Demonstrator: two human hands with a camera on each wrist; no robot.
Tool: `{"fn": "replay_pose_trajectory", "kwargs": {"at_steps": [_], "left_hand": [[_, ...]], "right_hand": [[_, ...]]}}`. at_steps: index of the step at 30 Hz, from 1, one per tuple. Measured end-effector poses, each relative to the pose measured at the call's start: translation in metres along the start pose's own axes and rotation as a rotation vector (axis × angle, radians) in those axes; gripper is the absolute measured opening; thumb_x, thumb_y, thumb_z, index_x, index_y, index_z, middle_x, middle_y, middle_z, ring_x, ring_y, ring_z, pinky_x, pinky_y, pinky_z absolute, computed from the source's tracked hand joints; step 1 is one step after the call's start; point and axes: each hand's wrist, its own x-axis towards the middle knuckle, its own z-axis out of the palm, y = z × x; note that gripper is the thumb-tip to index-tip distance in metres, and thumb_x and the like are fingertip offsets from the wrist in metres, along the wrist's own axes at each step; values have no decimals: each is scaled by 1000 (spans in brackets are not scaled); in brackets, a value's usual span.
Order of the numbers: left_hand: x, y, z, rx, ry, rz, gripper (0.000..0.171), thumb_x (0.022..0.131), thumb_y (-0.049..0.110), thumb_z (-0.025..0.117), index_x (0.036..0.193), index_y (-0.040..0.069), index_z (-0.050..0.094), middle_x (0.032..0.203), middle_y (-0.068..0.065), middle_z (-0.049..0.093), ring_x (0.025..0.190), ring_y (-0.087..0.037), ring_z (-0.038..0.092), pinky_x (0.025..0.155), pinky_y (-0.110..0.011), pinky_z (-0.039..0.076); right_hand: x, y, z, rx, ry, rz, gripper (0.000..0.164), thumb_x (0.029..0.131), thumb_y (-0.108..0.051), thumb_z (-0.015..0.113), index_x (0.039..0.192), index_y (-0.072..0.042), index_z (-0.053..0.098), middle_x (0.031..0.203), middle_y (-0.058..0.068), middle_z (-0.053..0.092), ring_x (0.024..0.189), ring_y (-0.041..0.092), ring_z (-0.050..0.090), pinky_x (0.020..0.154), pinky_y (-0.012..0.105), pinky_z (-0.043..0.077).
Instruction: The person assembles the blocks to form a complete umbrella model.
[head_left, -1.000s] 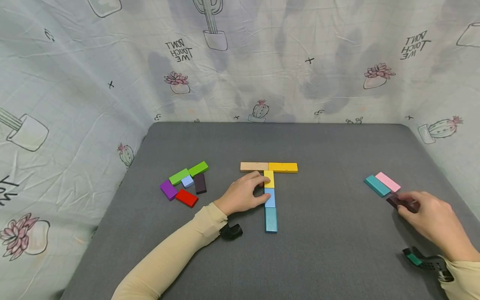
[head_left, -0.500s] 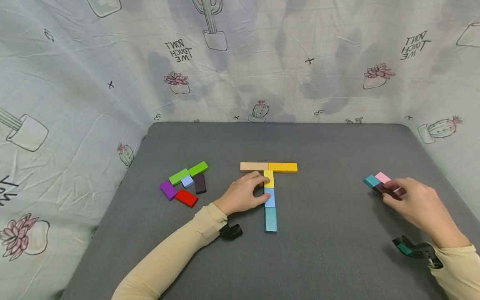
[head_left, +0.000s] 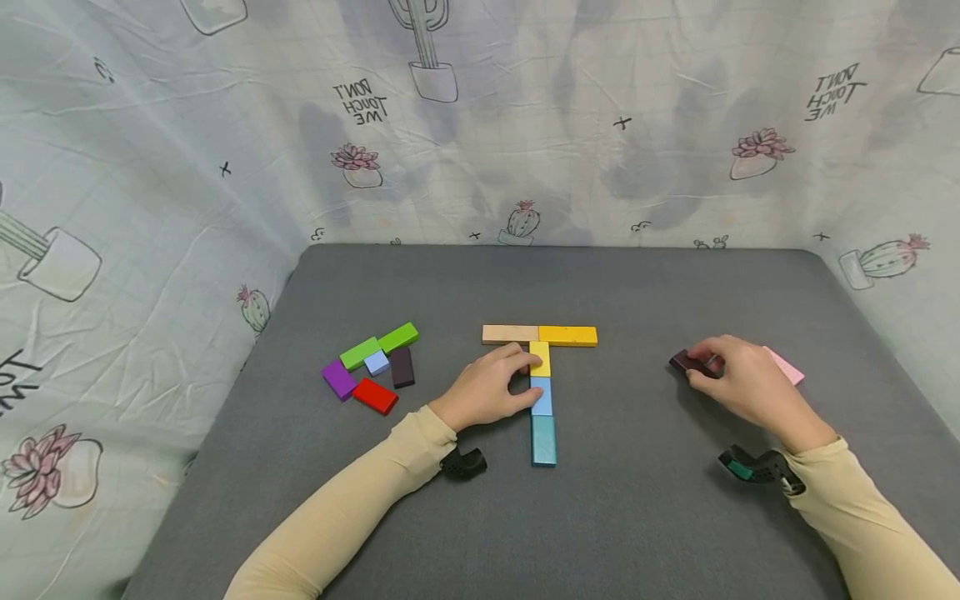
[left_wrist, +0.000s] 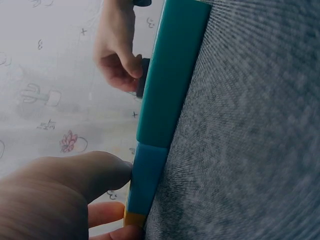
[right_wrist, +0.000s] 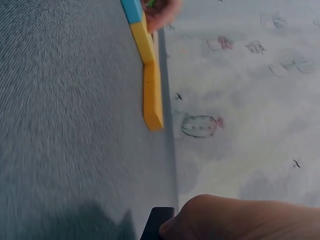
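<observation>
My left hand [head_left: 491, 382] rests at the stem of a T-shaped row of flat wooden blocks. Its thumb touches the light blue block [head_left: 542, 395], and its fingertips are on the yellow block [head_left: 543, 358]. Below them lies a teal block [head_left: 543, 442]; a tan block [head_left: 510, 334] and an orange-yellow block [head_left: 567, 336] make the top bar. To the right, my right hand [head_left: 750, 387] pinches a dark brown block [head_left: 684, 362] between thumb and fingers, above the table. In the right wrist view the dark block's end shows beside the thumb.
A loose group at left has two green blocks, including one green block [head_left: 360, 353], a purple block [head_left: 339, 379], a red block [head_left: 375, 396], a small blue block [head_left: 377, 362] and another dark block [head_left: 402, 367]. A pink block [head_left: 784, 367] lies behind my right hand on the grey table [head_left: 622, 517].
My right hand has carried the dark block leftward, away from the pink and teal blocks at right; that teal block is now hidden by the hand. My left hand has stayed put.
</observation>
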Motion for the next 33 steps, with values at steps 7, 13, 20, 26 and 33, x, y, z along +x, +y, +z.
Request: {"fn": "replay_pose_trajectory", "kwargs": {"at_steps": [7, 13, 20, 26, 33], "left_hand": [[1, -1, 1, -2, 6, 6, 42, 98, 37, 71, 134, 16, 67, 112, 3, 60, 92, -11, 54, 75, -28, 48], [0, -1, 1, 0, 4, 4, 42, 98, 38, 71, 134, 16, 67, 112, 3, 60, 91, -11, 54, 75, -28, 49], [1, -1, 1, 0, 6, 4, 42, 98, 38, 71, 133, 16, 68, 111, 2, 60, 91, -11, 54, 75, -28, 48], [2, -2, 1, 0, 7, 6, 41, 98, 37, 71, 133, 16, 68, 111, 3, 60, 91, -11, 54, 76, -28, 48], [1, -1, 1, -13, 4, 7, 41, 98, 37, 72, 134, 16, 67, 111, 3, 60, 90, -10, 54, 74, -27, 47]], "right_hand": [[10, -8, 13, 35, -65, 7, 16, 87, -13, 76, 101, -6, 76, 87, 4, 67, 77, 15, 57, 64, 29, 44], [9, -8, 17, 37, -68, -13, 17, 88, -13, 77, 102, -5, 75, 88, 4, 67, 78, 15, 58, 64, 29, 45], [3, -7, 13, 54, -120, -153, 43, 87, -13, 83, 125, -1, 69, 120, 17, 61, 80, 12, 57, 61, 26, 43], [8, -7, 17, 91, -158, -229, 55, 79, -3, 84, 130, 3, 65, 120, 14, 61, 82, 11, 56, 63, 26, 43], [25, -9, 22, 87, -176, -200, 52, 82, -2, 81, 131, 3, 65, 122, 15, 61, 84, 13, 57, 66, 29, 45]]}}
